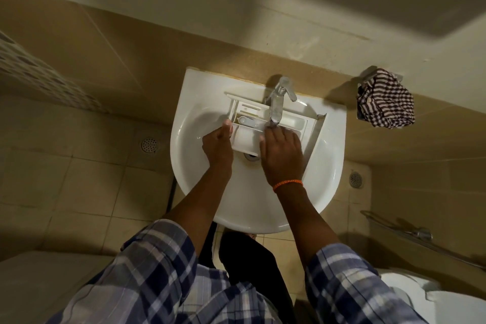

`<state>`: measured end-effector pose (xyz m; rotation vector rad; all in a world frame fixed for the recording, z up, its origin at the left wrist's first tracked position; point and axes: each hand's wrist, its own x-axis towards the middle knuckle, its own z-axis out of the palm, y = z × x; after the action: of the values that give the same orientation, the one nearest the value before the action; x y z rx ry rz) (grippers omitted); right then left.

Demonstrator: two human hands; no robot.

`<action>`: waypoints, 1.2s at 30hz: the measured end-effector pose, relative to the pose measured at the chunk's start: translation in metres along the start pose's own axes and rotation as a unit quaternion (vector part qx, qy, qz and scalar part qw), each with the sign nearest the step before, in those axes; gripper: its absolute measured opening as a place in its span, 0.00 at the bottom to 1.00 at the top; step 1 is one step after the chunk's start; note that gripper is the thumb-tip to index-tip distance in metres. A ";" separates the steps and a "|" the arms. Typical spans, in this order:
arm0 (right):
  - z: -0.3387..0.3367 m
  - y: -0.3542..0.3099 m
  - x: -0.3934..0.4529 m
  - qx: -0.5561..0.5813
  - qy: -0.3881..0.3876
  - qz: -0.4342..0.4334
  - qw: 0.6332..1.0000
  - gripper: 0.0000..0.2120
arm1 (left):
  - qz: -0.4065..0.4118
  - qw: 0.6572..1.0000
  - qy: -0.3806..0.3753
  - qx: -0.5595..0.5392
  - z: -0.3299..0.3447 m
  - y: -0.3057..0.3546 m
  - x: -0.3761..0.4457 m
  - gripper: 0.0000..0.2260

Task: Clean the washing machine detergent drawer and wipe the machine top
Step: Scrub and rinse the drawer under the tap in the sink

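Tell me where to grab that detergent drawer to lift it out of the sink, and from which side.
Probably by its two short ends, one hand each. The detergent drawer lies crosswise in the sink under the tap, so come from the near side, below the spout. The left hand already holds the left end; the right hand could shift to the front panel end.

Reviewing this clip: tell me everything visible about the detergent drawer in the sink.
The detergent drawer is white, plastic-looking, split into several compartments, with a pale insert piece in one. It lies open side up across the basin of the white sink, under the chrome tap, its front panel toward the right. The left hand holds its left end; the right hand rests over its near side, fingers inside a compartment.
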<state>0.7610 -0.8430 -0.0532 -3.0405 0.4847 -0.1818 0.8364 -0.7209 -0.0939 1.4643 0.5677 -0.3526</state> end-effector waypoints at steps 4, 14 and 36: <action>-0.001 -0.008 -0.003 -0.039 0.029 0.116 0.992 0.16 | 0.003 1.000 -0.005 0.019 0.009 -0.010 -0.004 0.15; 0.001 0.016 -0.002 -0.001 0.036 0.052 0.998 0.15 | -0.025 1.000 0.001 -0.018 0.008 -0.016 -0.008 0.11; 0.009 0.007 0.002 0.014 0.018 -0.001 1.000 0.14 | -0.025 0.998 -0.016 -0.046 -0.003 -0.019 -0.003 0.07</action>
<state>0.7617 -0.8501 -0.0624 -3.0161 0.4789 -0.2427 0.8229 -0.7201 -0.1076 1.3551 0.5879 -0.3824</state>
